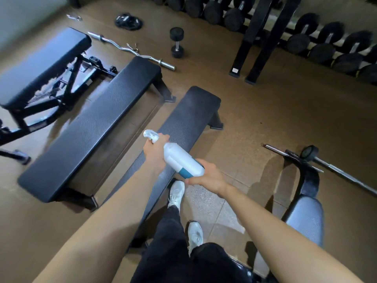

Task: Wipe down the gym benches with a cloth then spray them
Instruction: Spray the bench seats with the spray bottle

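Counting, we find one spray bottle [181, 160], two hands and two flat benches. We hold the bottle slanted over the near flat bench [191, 111], which runs toward 1 o'clock; the second flat bench [98, 127] lies at 10 o'clock. Our left hand [154, 153] curls round the neck under the trigger head, nozzle toward 11 o'clock. Our right hand [208, 176] wraps the base. One dumbbell [177, 42] stands at 12 o'clock.
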